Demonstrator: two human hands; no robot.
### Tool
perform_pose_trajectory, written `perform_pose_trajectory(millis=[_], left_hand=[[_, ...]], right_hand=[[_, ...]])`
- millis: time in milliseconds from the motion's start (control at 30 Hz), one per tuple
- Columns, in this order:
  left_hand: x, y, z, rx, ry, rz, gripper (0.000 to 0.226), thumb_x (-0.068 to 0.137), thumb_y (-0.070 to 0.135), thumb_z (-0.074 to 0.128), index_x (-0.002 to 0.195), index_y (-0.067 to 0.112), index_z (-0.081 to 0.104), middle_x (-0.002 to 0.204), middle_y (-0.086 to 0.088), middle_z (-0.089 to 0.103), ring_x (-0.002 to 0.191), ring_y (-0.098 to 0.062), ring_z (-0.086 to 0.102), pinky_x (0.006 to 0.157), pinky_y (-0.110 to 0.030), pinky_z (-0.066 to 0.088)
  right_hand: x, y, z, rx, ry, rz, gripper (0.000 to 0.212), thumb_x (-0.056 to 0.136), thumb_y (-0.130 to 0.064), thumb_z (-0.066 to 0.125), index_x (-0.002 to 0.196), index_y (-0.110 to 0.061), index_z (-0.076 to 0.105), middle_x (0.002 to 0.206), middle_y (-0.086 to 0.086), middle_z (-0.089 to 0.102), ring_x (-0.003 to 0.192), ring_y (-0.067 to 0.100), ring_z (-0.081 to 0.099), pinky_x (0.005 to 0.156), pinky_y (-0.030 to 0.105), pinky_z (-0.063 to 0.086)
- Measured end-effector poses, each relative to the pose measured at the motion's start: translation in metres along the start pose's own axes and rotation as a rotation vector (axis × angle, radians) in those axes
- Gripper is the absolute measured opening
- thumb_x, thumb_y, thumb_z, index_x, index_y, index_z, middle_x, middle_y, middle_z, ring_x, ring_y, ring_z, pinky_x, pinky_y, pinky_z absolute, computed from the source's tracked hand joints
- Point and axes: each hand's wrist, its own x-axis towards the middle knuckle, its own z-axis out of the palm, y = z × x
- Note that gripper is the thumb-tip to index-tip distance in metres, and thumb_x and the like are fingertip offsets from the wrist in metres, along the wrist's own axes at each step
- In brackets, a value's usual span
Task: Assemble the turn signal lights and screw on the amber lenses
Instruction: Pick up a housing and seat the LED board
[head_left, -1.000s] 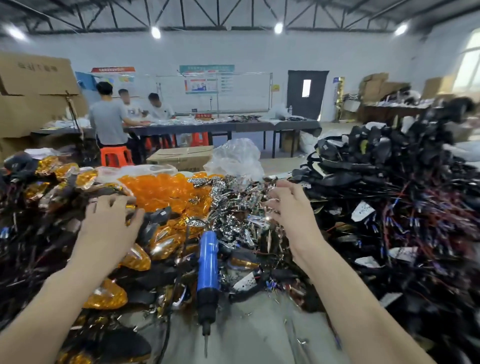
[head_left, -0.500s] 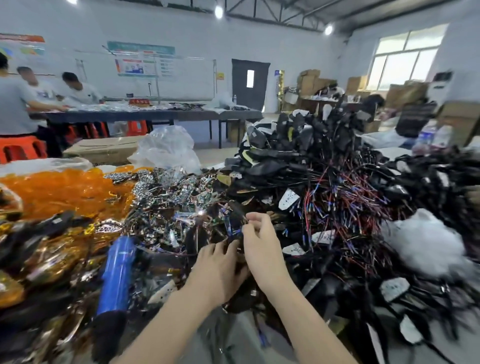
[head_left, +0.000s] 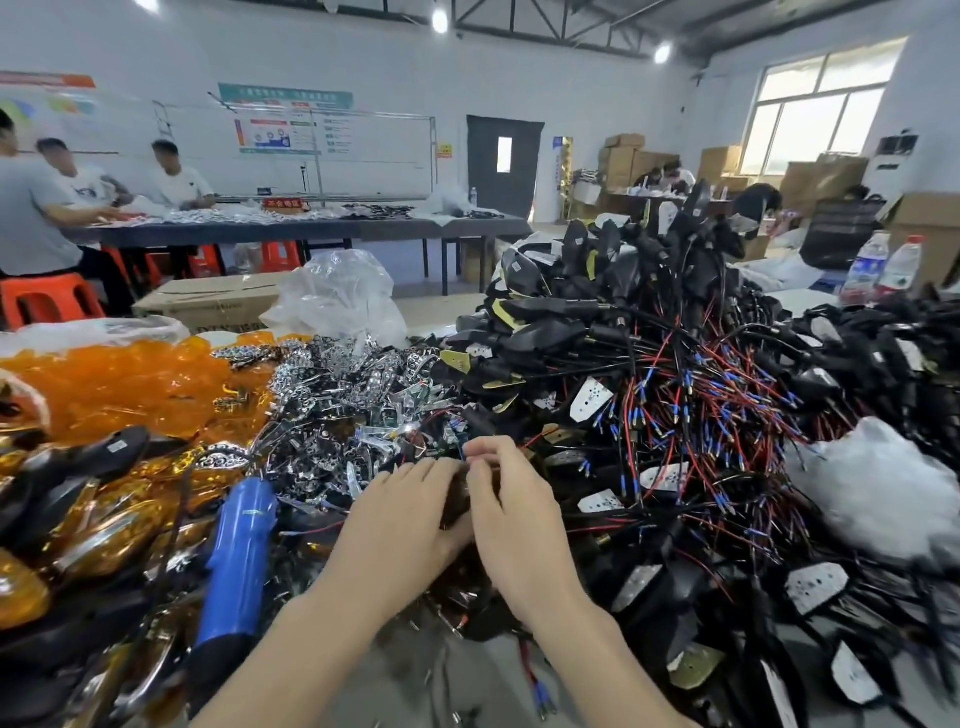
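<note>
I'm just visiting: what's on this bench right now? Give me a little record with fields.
Hands: left hand and right hand meet on a dark part; right hand pinches it
Tool: blue screwdriver lying untouched, left of hands
Left pile: amber lenses
Middle pile: chrome reflectors
Right pile: black housings with red and black wires
Far right: two water bottles

The dark part (head_left: 456, 501) between left hand (head_left: 400, 525) and right hand (head_left: 519, 519) is mostly hidden.

Bright ceiling lamps (head_left: 439, 20) and window (head_left: 815, 106); edges warped, blurred.
</note>
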Motion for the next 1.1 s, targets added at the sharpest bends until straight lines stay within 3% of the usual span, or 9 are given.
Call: perform_pose_trajectory(millis=[167,333,467,633,700,800,900,1000,1100], left_hand=[[0.007,-0.004,-0.025,0.047,0.048,0.071,0.056,0.082,0.064,0.037,0.123,0.031,0.056,0.114,0.015,0.065,0.104,-0.011,0.062,0.087,-0.03,0.046],[0.007,-0.011,-0.035,0.212,0.064,0.098,0.045,0.079,0.053,0.059,0.113,0.025,0.065,0.103,0.008,0.069,0.096,-0.019,0.067,0.086,-0.04,0.049],[0.0,-0.02,-0.033,0.168,0.036,0.083,0.045,0.081,0.053,0.053,0.115,0.026,0.065,0.109,0.009,0.066,0.103,-0.018,0.064,0.089,-0.039,0.048],[-0.008,-0.034,-0.022,0.12,-0.111,0.013,0.06,0.091,0.065,0.04,0.143,0.035,0.036,0.132,0.016,0.049,0.122,-0.009,0.049,0.101,-0.029,0.038],[-0.01,-0.039,-0.02,0.128,-0.126,-0.005,0.062,0.092,0.066,0.038,0.146,0.036,0.029,0.134,0.017,0.048,0.123,-0.008,0.047,0.104,-0.027,0.036],[-0.012,-0.049,-0.022,0.14,-0.133,-0.077,0.075,0.091,0.067,0.043,0.152,0.032,0.017,0.145,0.013,0.045,0.132,-0.01,0.043,0.109,-0.03,0.032],[-0.013,-0.058,-0.026,0.212,-0.119,-0.117,0.081,0.09,0.069,0.043,0.153,0.029,0.014,0.147,0.011,0.044,0.133,-0.012,0.042,0.114,-0.033,0.025],[-0.017,-0.066,-0.031,0.302,-0.114,-0.138,0.079,0.09,0.068,0.045,0.153,0.029,0.017,0.146,0.011,0.045,0.135,-0.014,0.041,0.121,-0.038,0.013],[-0.023,-0.077,-0.035,0.304,-0.126,-0.166,0.082,0.091,0.064,0.049,0.154,0.027,0.012,0.148,0.01,0.042,0.138,-0.015,0.037,0.122,-0.038,0.015]], right_hand=[[0.0,-0.004,-0.008,-0.157,-0.011,-0.067,0.021,0.106,-0.037,0.035,0.105,-0.031,0.055,0.097,-0.01,0.067,0.093,0.016,0.063,0.09,0.046,0.049],[-0.003,-0.001,-0.009,-0.287,-0.124,-0.087,0.038,0.104,-0.049,0.018,0.088,-0.028,0.046,0.088,-0.005,0.059,0.092,0.025,0.059,0.086,0.05,0.047],[0.001,0.004,-0.01,-0.406,-0.244,-0.112,0.052,0.097,-0.065,0.022,0.118,-0.031,0.056,0.112,-0.011,0.057,0.11,0.016,0.053,0.096,0.04,0.041],[0.002,0.009,-0.012,-0.669,-0.274,-0.201,0.037,0.108,-0.041,0.023,0.13,-0.031,0.051,0.124,-0.01,0.053,0.119,0.018,0.051,0.092,0.035,0.035],[0.002,0.01,-0.013,-0.61,-0.243,-0.158,0.037,0.107,-0.039,0.022,0.125,-0.031,0.053,0.121,-0.012,0.06,0.115,0.018,0.056,0.092,0.036,0.038],[0.002,0.013,-0.017,-0.381,-0.172,-0.061,0.027,0.108,-0.042,0.029,0.111,-0.031,0.054,0.095,-0.009,0.07,0.087,0.019,0.064,0.079,0.039,0.048],[0.006,0.017,-0.018,-0.265,-0.157,0.006,0.024,0.107,-0.044,0.031,0.107,-0.036,0.053,0.086,-0.011,0.07,0.061,0.009,0.055,0.063,0.034,0.045],[0.01,0.022,-0.019,-0.175,-0.089,0.063,0.023,0.107,-0.043,0.032,0.101,-0.037,0.054,0.079,-0.013,0.07,0.066,0.011,0.061,0.066,0.038,0.049],[0.012,0.025,-0.022,-0.035,0.006,0.123,0.025,0.107,-0.041,0.035,0.096,-0.036,0.057,0.08,-0.021,0.069,0.068,0.012,0.064,0.071,0.042,0.051]])
